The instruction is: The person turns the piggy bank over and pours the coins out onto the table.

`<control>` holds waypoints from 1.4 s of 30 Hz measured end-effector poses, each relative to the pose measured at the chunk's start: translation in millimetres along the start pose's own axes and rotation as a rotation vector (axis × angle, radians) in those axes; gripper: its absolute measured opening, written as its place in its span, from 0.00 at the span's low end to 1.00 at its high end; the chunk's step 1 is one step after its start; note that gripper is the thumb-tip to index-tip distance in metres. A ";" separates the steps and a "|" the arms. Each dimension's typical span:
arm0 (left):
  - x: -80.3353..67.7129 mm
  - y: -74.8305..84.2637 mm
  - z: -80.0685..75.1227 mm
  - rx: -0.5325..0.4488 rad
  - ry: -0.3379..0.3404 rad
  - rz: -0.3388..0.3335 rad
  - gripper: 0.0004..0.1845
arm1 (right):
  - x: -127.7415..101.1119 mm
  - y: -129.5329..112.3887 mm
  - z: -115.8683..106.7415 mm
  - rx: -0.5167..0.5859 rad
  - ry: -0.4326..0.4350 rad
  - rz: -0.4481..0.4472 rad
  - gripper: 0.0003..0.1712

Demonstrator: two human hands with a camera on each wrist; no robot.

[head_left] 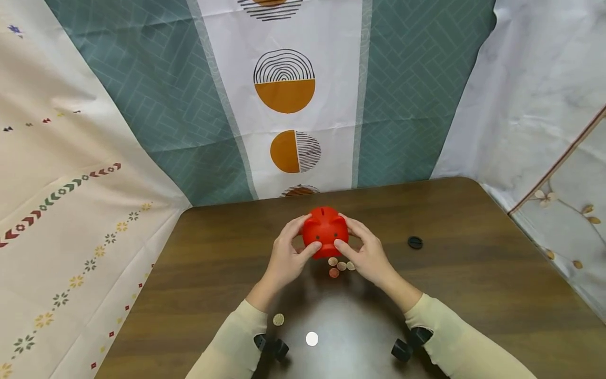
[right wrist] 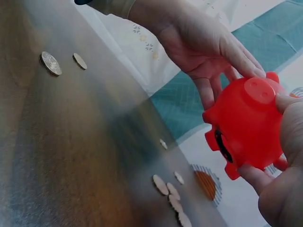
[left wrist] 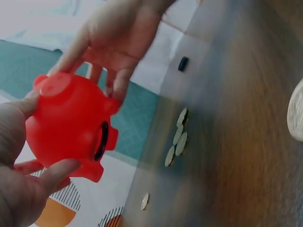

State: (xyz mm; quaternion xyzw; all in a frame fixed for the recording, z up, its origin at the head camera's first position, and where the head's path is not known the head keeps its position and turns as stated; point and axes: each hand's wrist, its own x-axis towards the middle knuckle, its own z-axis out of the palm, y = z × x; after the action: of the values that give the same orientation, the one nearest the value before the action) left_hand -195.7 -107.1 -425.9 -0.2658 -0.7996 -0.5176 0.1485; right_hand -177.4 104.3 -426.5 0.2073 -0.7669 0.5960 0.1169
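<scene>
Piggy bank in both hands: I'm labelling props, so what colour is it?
Bright red; the piggy bank shows best in the right wrist view.

Dark wood-grain table (head_left: 473, 284), bright glare patch at its near edge. Patterned cloths hang all round: cream floral sheet (head_left: 71, 210) on the left, teal herringbone curtain (head_left: 156, 95) with white centre panel (head_left: 284, 95) far, white marbled drape (head_left: 535, 89) right.
</scene>
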 end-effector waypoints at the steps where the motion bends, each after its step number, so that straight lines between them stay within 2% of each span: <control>1: -0.5 -1.2 0.8 0.007 -0.011 -0.011 0.33 | -1.0 5.1 0.5 -0.017 0.002 0.017 0.33; 4: -3.1 -5.8 4.1 0.021 -0.025 -0.064 0.32 | -1.7 21.6 2.5 0.006 -0.022 0.131 0.34; 6: -4.9 -4.0 5.5 0.007 -0.030 -0.125 0.32 | -1.3 24.2 3.4 0.071 -0.059 0.216 0.35; 8: -6.4 1.2 6.7 -0.016 -0.010 -0.133 0.32 | -0.7 18.4 3.1 0.114 -0.063 0.230 0.35; 9: -7.2 8.9 6.5 -0.034 0.016 -0.099 0.32 | -1.1 11.2 2.4 0.125 -0.049 0.171 0.35; 12: -6.5 24.6 6.8 -0.095 0.096 0.092 0.33 | -0.9 -1.2 -0.7 0.118 0.030 -0.096 0.34; 13: -5.4 24.9 7.0 -0.097 0.116 0.141 0.34 | 0.2 -4.1 -1.7 0.087 0.058 -0.167 0.34; 15: -1.6 21.0 7.1 -0.103 0.126 0.172 0.34 | 1.7 -7.8 -2.1 0.067 0.081 -0.223 0.34; 16: 0.0 13.3 7.8 -0.109 0.112 0.146 0.34 | 2.7 -5.8 -1.8 0.060 0.075 -0.197 0.33; 19: 0.2 -2.2 7.6 -0.123 0.045 -0.037 0.32 | 0.7 -8.8 0.2 0.005 0.025 -0.043 0.31; 21: -3.7 -9.2 8.3 -0.134 0.007 -0.127 0.32 | -4.4 -8.8 2.1 -0.015 0.001 0.028 0.31; 24: -9.8 -6.6 8.1 -0.131 -0.026 -0.207 0.32 | -9.8 -7.0 4.5 0.017 -0.036 0.138 0.33; 26: -11.1 2.1 7.1 -0.123 -0.028 -0.213 0.31 | -10.9 -6.9 5.2 0.054 -0.047 0.185 0.33; 28: -10.8 14.0 5.2 -0.130 0.001 -0.166 0.31 | -9.1 -5.8 5.5 0.059 -0.025 0.141 0.33; 30: -9.0 23.9 3.3 -0.135 0.048 -0.059 0.31 | -5.8 -4.9 4.6 0.073 0.031 -0.007 0.32; 32: -6.2 33.1 1.1 -0.127 0.105 0.078 0.32 | -1.3 -6.9 3.1 0.087 0.092 -0.185 0.33; 34: -1.7 36.8 -0.6 -0.105 0.140 0.142 0.33 | 4.4 -8.1 2.5 0.078 0.129 -0.266 0.33; 35: 0.0 38.2 -1.5 -0.092 0.144 0.133 0.33 | 5.6 -11.9 2.2 0.090 0.121 -0.253 0.33; 36: 1.1 40.7 -2.5 -0.097 0.133 0.093 0.32 | 6.7 -14.0 2.6 0.100 0.105 -0.211 0.32; 39: 1.2 38.4 -3.3 -0.080 0.059 -0.102 0.30 | 5.7 -8.0 6.1 0.077 0.036 -0.012 0.31; 41: -2.0 36.7 -2.7 -0.082 0.014 -0.191 0.30 | 1.8 1.6 8.9 0.076 0.005 0.082 0.32; 42: -3.3 34.8 -1.9 -0.082 -0.003 -0.214 0.30 | 0.3 8.3 10.2 0.077 -0.001 0.113 0.32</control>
State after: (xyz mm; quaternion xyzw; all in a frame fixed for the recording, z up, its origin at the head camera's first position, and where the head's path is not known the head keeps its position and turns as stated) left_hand -173.0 -98.5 -400.7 -0.1855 -0.8017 -0.5626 0.0803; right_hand -180.8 96.2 -436.3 0.1684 -0.7540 0.6305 0.0745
